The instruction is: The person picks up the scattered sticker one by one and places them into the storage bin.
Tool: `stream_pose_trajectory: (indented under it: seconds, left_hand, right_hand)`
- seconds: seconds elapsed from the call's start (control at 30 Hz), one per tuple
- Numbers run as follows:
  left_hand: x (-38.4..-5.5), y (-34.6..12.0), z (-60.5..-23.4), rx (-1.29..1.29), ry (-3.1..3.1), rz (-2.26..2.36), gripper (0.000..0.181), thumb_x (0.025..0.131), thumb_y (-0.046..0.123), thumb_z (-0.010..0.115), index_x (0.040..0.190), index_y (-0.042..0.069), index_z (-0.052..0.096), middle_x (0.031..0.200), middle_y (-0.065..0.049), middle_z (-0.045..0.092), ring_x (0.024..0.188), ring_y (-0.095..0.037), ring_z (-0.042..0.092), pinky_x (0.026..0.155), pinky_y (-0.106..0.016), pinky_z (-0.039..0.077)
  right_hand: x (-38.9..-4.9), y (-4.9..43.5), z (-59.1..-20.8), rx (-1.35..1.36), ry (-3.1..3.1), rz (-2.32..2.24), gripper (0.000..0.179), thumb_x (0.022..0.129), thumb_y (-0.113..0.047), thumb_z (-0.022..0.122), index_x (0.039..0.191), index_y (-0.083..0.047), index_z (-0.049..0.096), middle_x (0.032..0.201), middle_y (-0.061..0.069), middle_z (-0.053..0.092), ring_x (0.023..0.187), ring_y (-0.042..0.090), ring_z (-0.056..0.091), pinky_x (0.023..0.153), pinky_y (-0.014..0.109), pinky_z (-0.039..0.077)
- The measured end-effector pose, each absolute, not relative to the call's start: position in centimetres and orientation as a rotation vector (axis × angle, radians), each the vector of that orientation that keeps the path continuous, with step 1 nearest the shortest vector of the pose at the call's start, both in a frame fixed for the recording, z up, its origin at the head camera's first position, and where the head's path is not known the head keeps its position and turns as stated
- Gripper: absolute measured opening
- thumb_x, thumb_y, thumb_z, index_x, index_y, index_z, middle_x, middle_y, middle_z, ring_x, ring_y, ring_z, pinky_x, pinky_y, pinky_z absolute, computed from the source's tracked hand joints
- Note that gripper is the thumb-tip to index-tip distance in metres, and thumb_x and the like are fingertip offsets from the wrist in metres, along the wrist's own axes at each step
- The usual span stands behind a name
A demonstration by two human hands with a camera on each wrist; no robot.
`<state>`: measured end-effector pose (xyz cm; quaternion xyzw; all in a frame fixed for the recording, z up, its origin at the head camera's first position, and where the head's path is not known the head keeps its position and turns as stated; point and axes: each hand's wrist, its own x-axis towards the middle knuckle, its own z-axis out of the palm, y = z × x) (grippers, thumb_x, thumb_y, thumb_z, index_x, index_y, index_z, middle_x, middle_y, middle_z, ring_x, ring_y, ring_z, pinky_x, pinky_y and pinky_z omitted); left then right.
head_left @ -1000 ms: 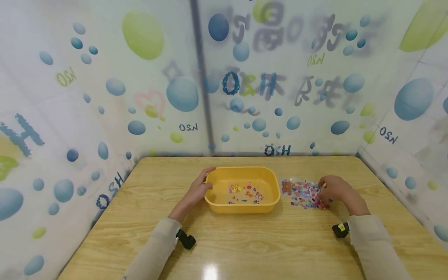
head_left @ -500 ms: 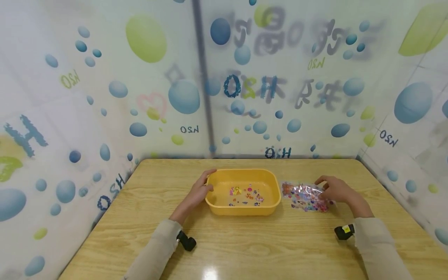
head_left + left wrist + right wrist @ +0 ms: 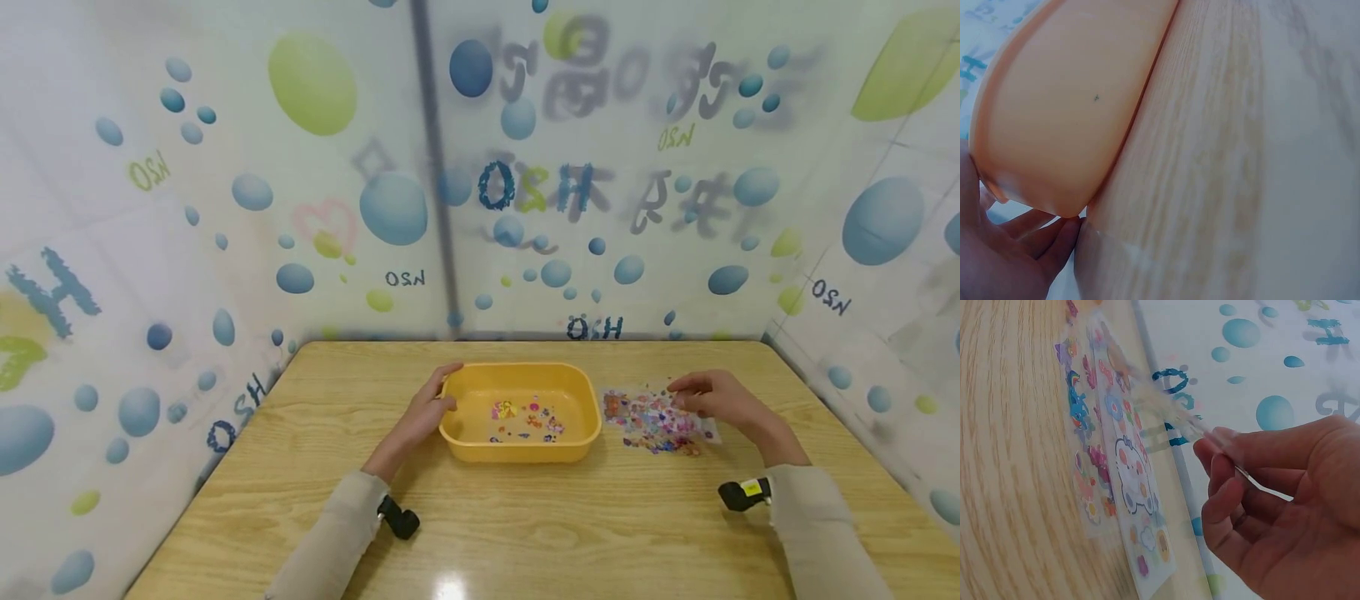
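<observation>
A yellow plastic basin (image 3: pixel 517 452) stands on the table, with colourful stickers (image 3: pixel 534 422) on its floor. My left hand (image 3: pixel 426 410) grips its left end; the left wrist view shows fingers against the outside of the basin (image 3: pixel 1066 119). To the right lies a loose pile of sticker sheets (image 3: pixel 645 417). Over its right side, my right hand (image 3: pixel 718 402) pinches the edge of a thin clear sheet (image 3: pixel 1175 412), blurred in the right wrist view. Below that sheet, a white-backed sticker sheet (image 3: pixel 1132 472) with a cartoon animal tilts up from the others.
The wooden table (image 3: pixel 517 525) ends at a patterned wall covering (image 3: pixel 622 292) printed with bubbles and letters. Similar walls rise on the left and right. Black wrist cameras (image 3: pixel 399 518) sit on both sleeves.
My right hand has lifted slightly and shifted, and the glossy clear sheet over the pile has moved, showing a white-edged sheet under it. The left hand and basin have stayed put.
</observation>
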<state>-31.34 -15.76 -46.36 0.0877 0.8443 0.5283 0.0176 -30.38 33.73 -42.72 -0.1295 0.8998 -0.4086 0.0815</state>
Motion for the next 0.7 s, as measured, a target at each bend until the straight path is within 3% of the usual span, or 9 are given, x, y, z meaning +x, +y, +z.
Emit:
stream_pose_trajectory:
  seconds: [0.27,0.7]
  left_hand:
    - [-31.16,-15.75,-46.30,0.263,2.622,1.635,0.067,0.093,0.010,0.051,0.158,0.027,0.041,0.170,-0.010,0.030,0.156,-0.046,0.023,0.123,-0.064,0.027]
    - [-31.28,-15.84,-46.38,0.266,2.617,1.638,0.067,0.094,0.011,0.050,0.158,0.027,0.041,0.171,-0.010,0.029,0.157,-0.045,0.023,0.121,-0.064,0.029]
  right_hand:
    - [-30.17,33.76,-42.87,-0.318,2.660,-1.293,0.047,0.101,-0.017,0.063,0.138,0.012,0.056,0.126,0.029,0.066,0.090,0.013,0.066,0.076,0.031,0.059]
    - [-29.84,33.53,-41.94,-0.325,2.707,-1.397,0.045,0.101,-0.009,0.061,0.139,0.014,0.055,0.142,0.038,0.054,0.089,0.004,0.069,0.075,0.030,0.061]
